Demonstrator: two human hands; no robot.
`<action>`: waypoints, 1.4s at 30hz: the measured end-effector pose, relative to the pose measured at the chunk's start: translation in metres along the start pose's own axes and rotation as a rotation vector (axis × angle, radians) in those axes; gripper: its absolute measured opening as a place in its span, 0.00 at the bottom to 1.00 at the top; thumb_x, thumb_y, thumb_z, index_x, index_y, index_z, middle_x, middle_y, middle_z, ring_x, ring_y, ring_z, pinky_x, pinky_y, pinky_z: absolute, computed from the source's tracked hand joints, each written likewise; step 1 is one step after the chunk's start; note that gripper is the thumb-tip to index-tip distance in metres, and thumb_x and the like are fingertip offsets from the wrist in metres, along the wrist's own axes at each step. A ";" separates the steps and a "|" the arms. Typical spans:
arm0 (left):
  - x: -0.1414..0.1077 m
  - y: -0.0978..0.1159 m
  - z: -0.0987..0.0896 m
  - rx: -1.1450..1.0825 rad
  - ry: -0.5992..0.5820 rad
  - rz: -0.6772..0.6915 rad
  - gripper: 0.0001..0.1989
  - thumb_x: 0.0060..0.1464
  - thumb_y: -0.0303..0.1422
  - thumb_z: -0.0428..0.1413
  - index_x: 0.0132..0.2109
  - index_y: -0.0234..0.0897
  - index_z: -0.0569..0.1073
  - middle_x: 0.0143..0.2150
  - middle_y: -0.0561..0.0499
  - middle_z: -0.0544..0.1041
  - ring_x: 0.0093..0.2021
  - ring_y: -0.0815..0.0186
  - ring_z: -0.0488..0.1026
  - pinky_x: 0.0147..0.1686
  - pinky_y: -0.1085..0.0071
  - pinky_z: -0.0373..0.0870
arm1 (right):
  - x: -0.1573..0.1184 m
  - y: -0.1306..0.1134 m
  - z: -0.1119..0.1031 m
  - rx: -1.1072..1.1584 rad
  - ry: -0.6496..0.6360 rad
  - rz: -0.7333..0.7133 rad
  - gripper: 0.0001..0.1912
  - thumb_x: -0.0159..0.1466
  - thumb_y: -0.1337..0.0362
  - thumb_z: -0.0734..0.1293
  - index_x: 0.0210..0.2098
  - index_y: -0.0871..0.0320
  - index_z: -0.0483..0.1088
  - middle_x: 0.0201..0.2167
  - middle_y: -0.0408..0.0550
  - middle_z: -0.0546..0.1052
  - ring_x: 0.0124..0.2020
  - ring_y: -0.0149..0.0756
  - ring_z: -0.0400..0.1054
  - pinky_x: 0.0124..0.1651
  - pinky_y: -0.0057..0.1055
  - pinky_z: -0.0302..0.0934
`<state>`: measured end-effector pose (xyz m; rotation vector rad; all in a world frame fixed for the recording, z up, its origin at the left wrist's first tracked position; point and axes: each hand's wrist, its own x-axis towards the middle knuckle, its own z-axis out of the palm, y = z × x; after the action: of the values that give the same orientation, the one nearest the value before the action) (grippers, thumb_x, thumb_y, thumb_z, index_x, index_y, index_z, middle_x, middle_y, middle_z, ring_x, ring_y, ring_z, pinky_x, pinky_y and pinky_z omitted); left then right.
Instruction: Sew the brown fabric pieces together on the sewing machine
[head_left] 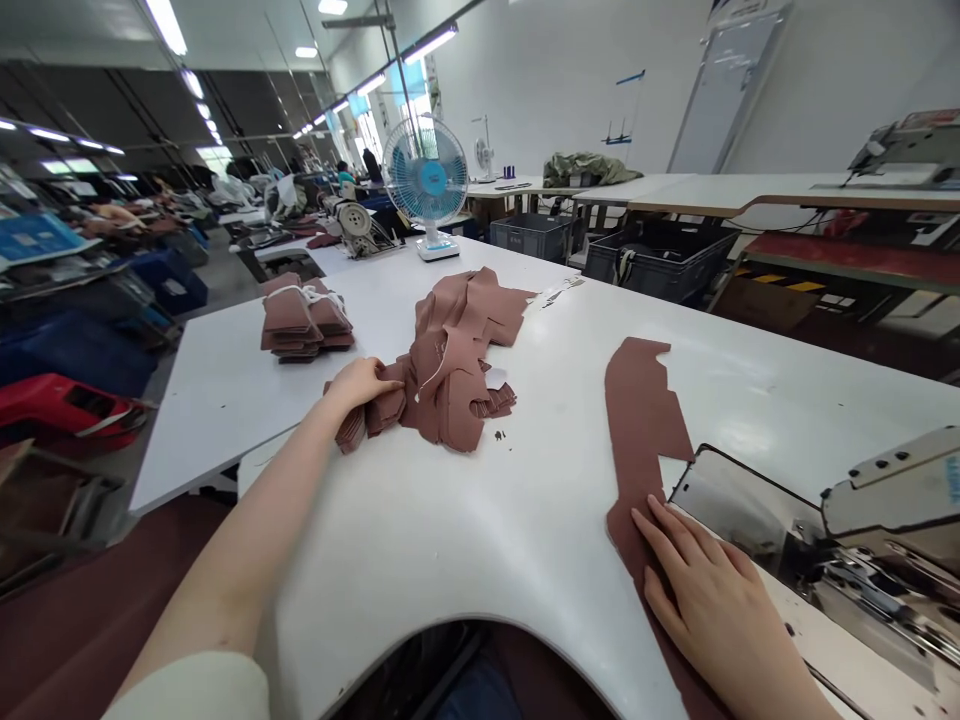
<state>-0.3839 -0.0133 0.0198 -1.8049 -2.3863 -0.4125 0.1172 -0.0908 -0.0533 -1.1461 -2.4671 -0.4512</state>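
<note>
My left hand (pixel 358 382) reaches across the table to small brown fabric pieces (pixel 386 408), its fingers closed at the top of the stack. How many pieces it grips is hidden. Beside it lies a heap of larger brown cut pieces (pixel 454 385) with a white thread on top. My right hand (pixel 705 580) rests flat, fingers spread, on a long brown fabric panel (pixel 641 410). That panel has notched edges and runs down under the hand along the sewing machine (pixel 892 550). Metal parts of the machine are close to the right of this hand.
A tied bundle of brown pieces (pixel 304 320) sits at the back left of the white table (pixel 450 530). Behind the heap stands a blue fan (pixel 431 180). Dark scraps (pixel 500 435) lie near the heap. Grey crates (pixel 660 262) are beyond the table's far edge.
</note>
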 end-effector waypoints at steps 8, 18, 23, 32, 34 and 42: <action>0.006 0.011 -0.033 -0.061 0.259 -0.117 0.15 0.51 0.40 0.50 0.43 0.40 0.73 0.30 0.43 0.76 0.36 0.54 0.73 0.39 0.54 0.64 | -0.023 -0.005 -0.003 -0.016 -0.003 0.117 0.22 0.62 0.66 0.53 0.50 0.60 0.70 0.55 0.56 0.71 0.54 0.48 0.65 0.50 0.45 0.60; -0.051 0.245 -0.018 -0.827 -0.373 0.450 0.09 0.48 0.32 0.50 0.39 0.41 0.60 0.28 0.57 0.68 0.27 0.69 0.69 0.26 0.73 0.66 | -0.023 -0.004 -0.009 0.043 -0.095 0.135 0.20 0.69 0.59 0.54 0.54 0.60 0.68 0.56 0.53 0.70 0.53 0.45 0.66 0.47 0.40 0.61; -0.086 0.335 0.040 -0.566 -0.577 0.897 0.04 0.48 0.24 0.49 0.32 0.37 0.63 0.38 0.50 0.73 0.40 0.63 0.71 0.39 0.66 0.69 | -0.039 0.010 -0.024 0.088 -0.146 0.138 0.18 0.70 0.62 0.55 0.53 0.62 0.69 0.56 0.53 0.70 0.55 0.41 0.65 0.49 0.38 0.62; -0.119 0.350 0.032 -0.010 -0.405 1.346 0.17 0.49 0.31 0.56 0.48 0.32 0.69 0.53 0.41 0.71 0.51 0.54 0.67 0.46 0.61 0.64 | -0.068 0.035 -0.032 0.155 -0.014 0.216 0.16 0.69 0.70 0.55 0.48 0.60 0.72 0.48 0.50 0.76 0.43 0.38 0.66 0.42 0.36 0.63; -0.120 0.352 0.033 0.056 -0.323 1.384 0.14 0.50 0.25 0.53 0.46 0.31 0.70 0.50 0.41 0.73 0.48 0.56 0.69 0.42 0.63 0.63 | -0.069 0.035 -0.030 0.148 -0.008 0.196 0.16 0.68 0.73 0.56 0.49 0.62 0.71 0.48 0.51 0.76 0.43 0.39 0.66 0.42 0.36 0.62; -0.137 0.366 0.065 -0.367 0.038 1.333 0.05 0.54 0.27 0.51 0.34 0.37 0.72 0.27 0.52 0.72 0.30 0.65 0.66 0.29 0.69 0.56 | -0.068 0.033 -0.037 0.107 -0.035 0.201 0.16 0.66 0.74 0.56 0.49 0.63 0.70 0.46 0.51 0.76 0.39 0.38 0.65 0.35 0.34 0.60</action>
<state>0.0094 -0.0296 -0.0260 -2.9110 -0.6628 -0.6470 0.1909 -0.1310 -0.0480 -1.3493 -2.3427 -0.2395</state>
